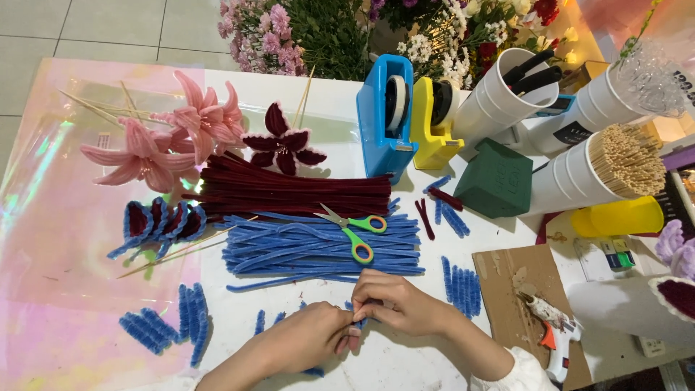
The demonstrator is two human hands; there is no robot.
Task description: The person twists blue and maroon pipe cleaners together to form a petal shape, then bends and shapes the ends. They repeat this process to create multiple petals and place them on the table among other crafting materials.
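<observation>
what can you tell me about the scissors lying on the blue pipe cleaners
The scissors are small, with short silver metal blades and plastic loop handles, green outside with yellow inner rims. They lie flat and slightly open on the pile of blue pipe cleaners, blades pointing up-left toward the dark red pipe cleaners, handles toward the lower right. Neither hand touches them.

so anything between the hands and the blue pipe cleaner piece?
Nothing visible. The left hand and right hand already pinch the short blue pipe cleaner piece between their fingertips, on the white table.
</observation>
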